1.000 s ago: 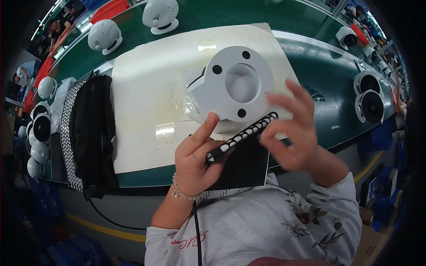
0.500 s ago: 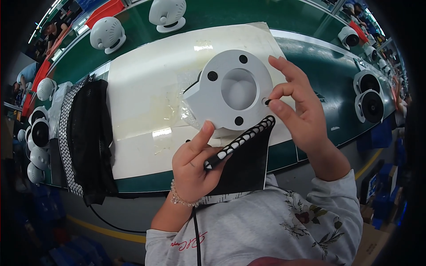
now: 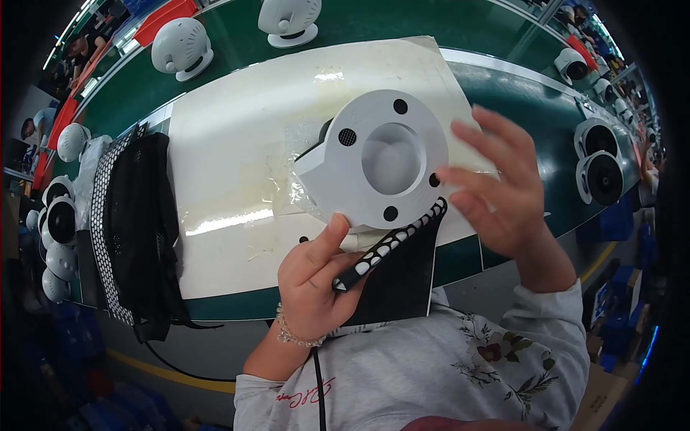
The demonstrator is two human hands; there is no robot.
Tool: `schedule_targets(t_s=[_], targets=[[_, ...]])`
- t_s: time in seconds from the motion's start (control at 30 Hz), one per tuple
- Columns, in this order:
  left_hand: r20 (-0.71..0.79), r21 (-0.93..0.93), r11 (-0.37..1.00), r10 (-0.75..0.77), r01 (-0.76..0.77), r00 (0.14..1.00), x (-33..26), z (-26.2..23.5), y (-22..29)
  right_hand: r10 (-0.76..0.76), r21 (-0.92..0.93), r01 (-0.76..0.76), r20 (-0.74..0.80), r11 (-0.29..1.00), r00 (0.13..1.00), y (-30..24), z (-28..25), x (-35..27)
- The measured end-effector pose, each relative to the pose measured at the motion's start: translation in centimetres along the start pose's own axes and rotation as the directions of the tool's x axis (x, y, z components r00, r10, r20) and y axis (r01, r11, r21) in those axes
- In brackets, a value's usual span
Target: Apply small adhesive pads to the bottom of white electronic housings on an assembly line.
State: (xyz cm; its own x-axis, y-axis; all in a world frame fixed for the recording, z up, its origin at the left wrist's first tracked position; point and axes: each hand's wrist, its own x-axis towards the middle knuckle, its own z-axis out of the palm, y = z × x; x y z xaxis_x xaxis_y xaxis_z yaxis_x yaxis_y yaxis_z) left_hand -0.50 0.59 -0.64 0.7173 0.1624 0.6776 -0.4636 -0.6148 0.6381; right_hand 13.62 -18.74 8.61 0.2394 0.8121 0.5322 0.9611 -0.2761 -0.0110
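Observation:
The underside of a white fan's round base faces up, with a recess in its middle and several round black foot pads around it. My left hand steadies the base with the thumb on its near edge. The same hand grips a curled black pad sheet with rows of white oval holes. My right hand is beside the base's right side, its fingers spread and blurred. Its index fingertip is close to the right foot pad; whether it touches is unclear. Clear plastic film lies left of the base.
A pale sheet of board covers the bench under the work. Black mesh bags lie at its left. White fans stand along the far green belt, with several more at the left and two fans at the right. Another person works far left.
My right hand has opened out of its pinch and drawn back to the right. A black foot pad now sits flat at the base's right side. The base has shifted slightly nearer.

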Motion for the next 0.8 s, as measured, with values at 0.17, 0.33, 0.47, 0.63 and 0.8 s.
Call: schedule_targets(t_s=[0.17,0.33,0.47,0.63,0.8], targets=[[0.058,-0.077,0.997,-0.012,0.017,0.998,0.1,-0.4,0.0,0.084,0.344,-0.034,-0.129,0.938,0.988,1.9,1.4,5.5],[0.024,-0.050,0.999,0.021,-0.020,0.999,-0.2,-1.0,-0.1,0.041,0.650,-0.370,0.462,0.664,0.886,2.6,1.3,9.5],[0.044,-0.091,0.996,-0.023,0.027,0.999,-0.4,-1.7,0.0,0.260,0.784,-0.535,0.471,0.316,0.843,7.8,1.4,11.1],[0.062,-0.087,0.993,-0.075,0.080,0.995,0.1,-1.9,0.0,0.515,0.288,-0.528,0.127,0.799,0.848,15.3,4.8,14.0],[0.120,-0.106,0.987,-0.108,0.121,0.987,0.7,-2.0,0.3,0.302,-0.255,-0.396,-0.339,0.882,0.891,23.8,14.3,8.6]])
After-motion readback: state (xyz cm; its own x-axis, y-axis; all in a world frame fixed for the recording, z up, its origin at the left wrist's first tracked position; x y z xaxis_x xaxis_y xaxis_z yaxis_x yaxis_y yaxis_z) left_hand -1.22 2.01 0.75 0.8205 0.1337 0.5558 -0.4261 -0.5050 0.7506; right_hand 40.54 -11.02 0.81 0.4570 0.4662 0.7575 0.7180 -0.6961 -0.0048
